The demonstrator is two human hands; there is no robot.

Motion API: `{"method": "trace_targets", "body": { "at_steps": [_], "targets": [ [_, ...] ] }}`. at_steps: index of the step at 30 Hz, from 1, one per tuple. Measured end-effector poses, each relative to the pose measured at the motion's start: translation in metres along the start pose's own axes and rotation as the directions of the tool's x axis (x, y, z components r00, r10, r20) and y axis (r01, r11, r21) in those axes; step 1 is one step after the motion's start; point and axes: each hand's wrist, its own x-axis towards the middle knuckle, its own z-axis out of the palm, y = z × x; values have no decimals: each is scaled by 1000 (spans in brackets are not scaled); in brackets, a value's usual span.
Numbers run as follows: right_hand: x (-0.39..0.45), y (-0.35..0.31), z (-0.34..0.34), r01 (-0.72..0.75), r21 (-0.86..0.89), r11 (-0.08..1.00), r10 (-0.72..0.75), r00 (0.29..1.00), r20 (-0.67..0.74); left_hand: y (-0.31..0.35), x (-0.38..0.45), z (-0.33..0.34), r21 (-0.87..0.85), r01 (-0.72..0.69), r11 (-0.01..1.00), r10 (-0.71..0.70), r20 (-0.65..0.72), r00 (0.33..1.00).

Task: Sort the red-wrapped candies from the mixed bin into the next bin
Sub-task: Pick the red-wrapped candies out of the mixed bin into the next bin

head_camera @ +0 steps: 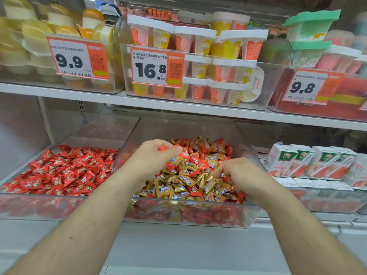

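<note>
A clear mixed bin (190, 213) in the middle holds red-wrapped and gold-wrapped candies (196, 171) heaped together. To its left stands a clear bin (39, 207) filled only with red candies (63, 171). My left hand (153, 155) hovers over the mixed bin's left part, its curled fingers gripping red-wrapped candies (164, 148). My right hand (238, 173) reaches down into the mixed pile at the right, fingers curled among the candies; whether it holds one is hidden.
Small juice cartons (309, 163) stand in rows right of the mixed bin. The white shelf (178, 108) above carries clear bins of jelly cups (198, 62) with price tags 9.9, 16.8 and 9.8. A white shelf front runs below the bins.
</note>
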Motion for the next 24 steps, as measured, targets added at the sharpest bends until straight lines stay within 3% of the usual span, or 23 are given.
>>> {"method": "trace_targets", "body": {
  "at_steps": [2, 5, 7, 10, 14, 17, 20, 24],
  "targets": [
    [0, -7, 11, 23, -81, 996, -26, 999, -37, -3, -2, -8, -136, 48, 990, -46, 20, 999],
    [-2, -12, 36, 21, -54, 998, -25, 997, -73, -4, -5, -12, -309, 143, 940, -143, 22, 989],
    [-2, -15, 50, 36, -219, 975, -59, 994, -97, -2, -7, -12, -409, 190, 892, -192, 37, 981],
    [4, -21, 58, 10, -361, 932, -85, 978, -192, 0, -8, -11, -459, 214, 862, -216, 50, 975],
    [13, -20, 64, -32, -454, 891, -66, 978, -199, 0, -7, -6, -436, 207, 876, -202, 58, 978],
    [15, -13, 63, -10, -423, 906, -56, 988, -143, 1, -9, -4, -440, 207, 874, -196, 71, 978],
    [14, -6, 51, 27, -280, 960, -53, 995, -87, 2, -11, -3, -460, 210, 863, -194, 82, 978],
    [10, 1, 36, 37, -110, 993, -52, 989, -138, 3, -14, -3, -470, 209, 857, -184, 99, 978]
  ]
}}
